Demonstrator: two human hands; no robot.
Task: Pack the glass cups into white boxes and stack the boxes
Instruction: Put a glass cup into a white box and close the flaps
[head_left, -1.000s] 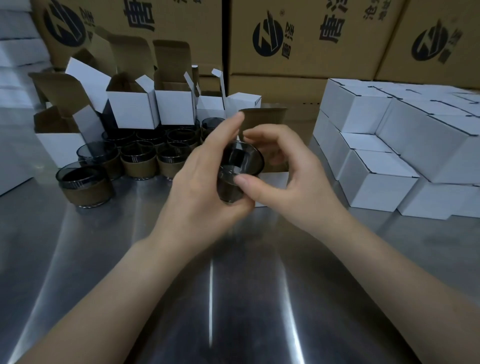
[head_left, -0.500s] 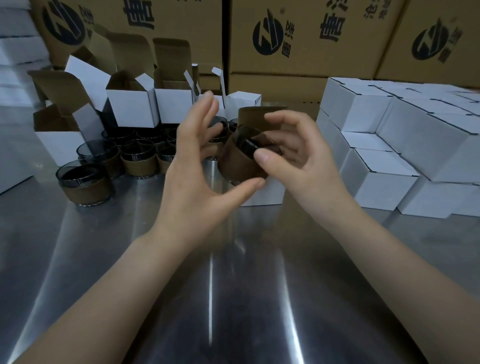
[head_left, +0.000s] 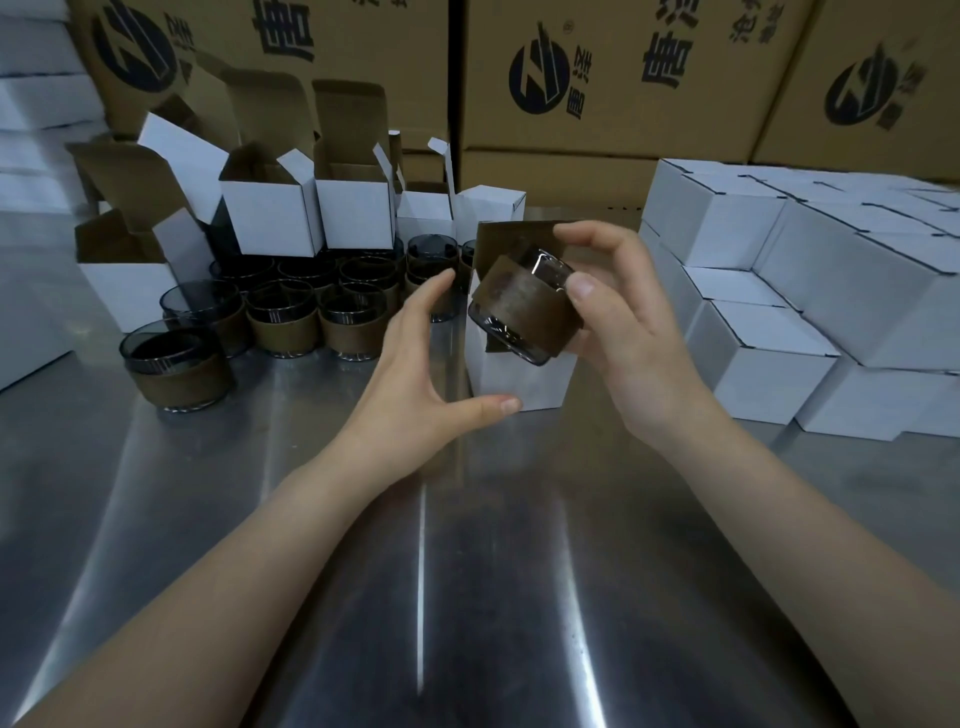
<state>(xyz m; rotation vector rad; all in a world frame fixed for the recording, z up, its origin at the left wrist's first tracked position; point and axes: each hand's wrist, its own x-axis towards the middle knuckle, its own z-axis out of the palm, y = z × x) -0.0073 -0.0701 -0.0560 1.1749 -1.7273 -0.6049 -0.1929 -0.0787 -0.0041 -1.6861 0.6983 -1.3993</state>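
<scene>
My right hand (head_left: 631, 332) grips a dark glass cup (head_left: 524, 312) wrapped in a brown paper sleeve, tilted on its side above an open white box (head_left: 519, 382) on the steel table. The box's brown flap stands up behind the cup. My left hand (head_left: 421, 374) is open just left of the box, thumb near its lower front corner, fingers spread and apart from the cup. Several more sleeved glass cups (head_left: 283, 322) stand in a cluster at the left.
Open white boxes (head_left: 267, 215) with raised flaps stand behind the cups at the back left. Closed white boxes (head_left: 769, 332) are stacked at the right. Large brown cartons (head_left: 597, 78) wall the back. The steel table (head_left: 415, 571) stretches toward me.
Both hands held the cup a second ago. My left hand has let go and dropped beside the box. My right hand turned the cup onto its side over the open box.
</scene>
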